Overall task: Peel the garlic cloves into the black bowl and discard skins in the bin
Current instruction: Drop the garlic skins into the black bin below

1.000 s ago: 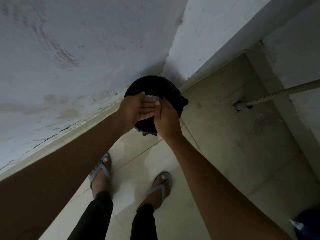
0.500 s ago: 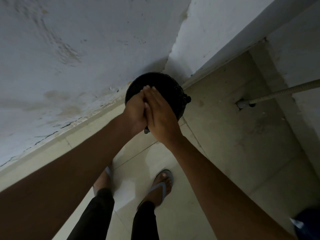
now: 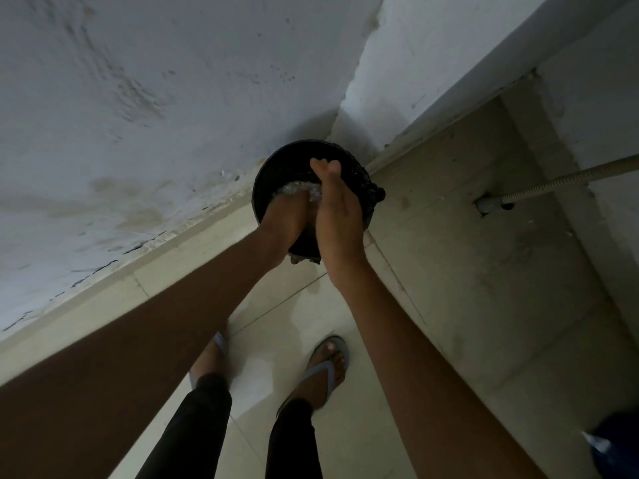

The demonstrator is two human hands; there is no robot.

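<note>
**Inspector:** Two hands over one container. The black bin [image 3: 276,171] stands on the floor [image 3: 345,305] in the far corner, against the wall [image 3: 138,115]. The left hand [image 3: 288,221] reaches down into its mouth; I cannot tell whether its fingers are curled or straight, as they are out of view. The right hand [image 3: 337,209] stands on edge just beside it, fingers [image 3: 325,167] straight and together, holding nothing that I can see.

**Assessor:** And the skins?

**Inspector:** Pale, papery scraps [image 3: 297,190] lie inside the bin, just beyond the left hand. I judge these to be the garlic skins, though dim light prevents certainty.

**Assessor:** The cloves and the black bowl?

**Inspector:** Neither is in view. I cannot confirm that peeling is complete.

**Assessor:** Stage of the task, then?

**Inspector:** My judgement: the discard step is under way or close to finished, with the hands being cleared of scraps over the bin. Any remaining peeling cannot be assessed from here.

**Assessor:** Other items?

**Inspector:** A corrugated hose [image 3: 567,179] runs from a fitting at the right, well apart from the bin. Two feet in sandals [image 3: 326,369] stand near.
</note>
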